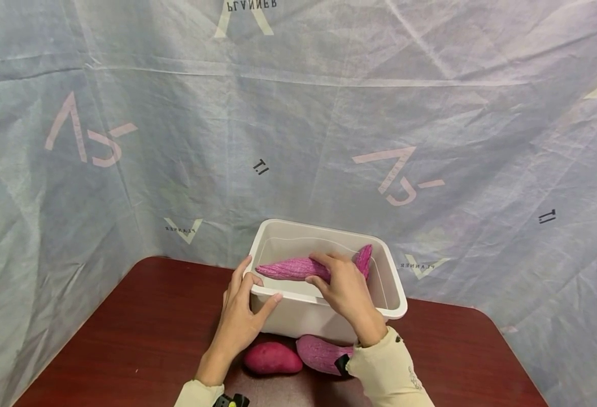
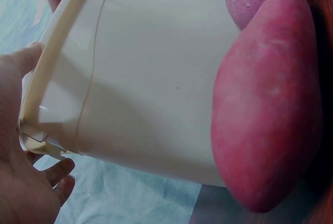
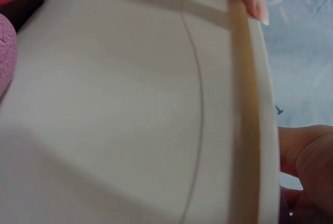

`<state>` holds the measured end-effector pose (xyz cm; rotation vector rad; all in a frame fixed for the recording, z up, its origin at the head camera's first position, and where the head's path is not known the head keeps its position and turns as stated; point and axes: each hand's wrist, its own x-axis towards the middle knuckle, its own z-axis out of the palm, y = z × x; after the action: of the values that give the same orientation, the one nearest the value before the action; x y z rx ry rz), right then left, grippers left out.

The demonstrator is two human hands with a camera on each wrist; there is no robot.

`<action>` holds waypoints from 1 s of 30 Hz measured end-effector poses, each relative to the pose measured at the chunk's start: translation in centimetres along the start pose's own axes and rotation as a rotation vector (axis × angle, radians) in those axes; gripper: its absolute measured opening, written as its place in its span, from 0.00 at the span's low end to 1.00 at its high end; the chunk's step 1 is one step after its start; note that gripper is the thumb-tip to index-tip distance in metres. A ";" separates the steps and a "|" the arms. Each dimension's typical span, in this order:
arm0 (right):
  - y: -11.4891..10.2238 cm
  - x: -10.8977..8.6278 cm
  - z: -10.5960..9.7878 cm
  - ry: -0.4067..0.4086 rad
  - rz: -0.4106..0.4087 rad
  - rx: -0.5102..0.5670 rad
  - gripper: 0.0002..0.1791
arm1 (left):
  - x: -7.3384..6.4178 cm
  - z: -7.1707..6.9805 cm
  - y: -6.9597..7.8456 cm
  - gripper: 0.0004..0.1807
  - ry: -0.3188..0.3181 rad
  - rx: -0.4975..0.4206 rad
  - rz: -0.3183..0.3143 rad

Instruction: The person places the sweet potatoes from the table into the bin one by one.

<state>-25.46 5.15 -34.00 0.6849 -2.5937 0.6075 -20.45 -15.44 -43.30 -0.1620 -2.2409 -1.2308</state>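
A white plastic bin (image 1: 298,316) stands on the table. My left hand (image 1: 239,316) holds its front left corner, thumb over the front rim and fingers over the left side; the left wrist view shows the bin's outer wall. Inside the bin, my right hand (image 1: 346,285) grips a long, ridged purple sweet potato (image 1: 288,268) that tapers to the left; the palm hides part of it. To the right of that hand, a purple ridged end (image 1: 364,260) leans up the wall; I cannot tell whether it is a separate piece.
In front of the bin lie a smooth red sweet potato (image 1: 273,358) and a rough purple one (image 1: 321,355), partly covered by the right sleeve. The dark red-brown table (image 1: 151,328) extends to both sides. Grey printed sheeting (image 1: 298,141) hangs behind it.
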 end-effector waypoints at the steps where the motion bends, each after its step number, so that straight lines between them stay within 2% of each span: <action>1: 0.0 0.0 0.1 -0.004 0.003 0.005 0.23 | 0.0 0.0 0.0 0.20 0.001 0.000 0.001; 9: 0.5 -0.1 1.1 -0.024 -0.003 0.038 0.23 | 0.0 0.2 -0.1 0.20 0.014 0.011 0.015; 18: 0.7 0.2 1.2 -0.073 0.055 0.100 0.24 | 0.0 0.1 -0.1 0.20 0.020 0.011 0.019; 30: 0.8 0.2 1.3 -0.133 0.098 0.127 0.21 | 0.0 0.1 -0.1 0.20 0.015 0.015 0.016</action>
<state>-26.40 5.05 -35.22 0.6607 -2.7433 0.7885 -20.53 -15.47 -43.44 -0.1645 -2.2313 -1.2025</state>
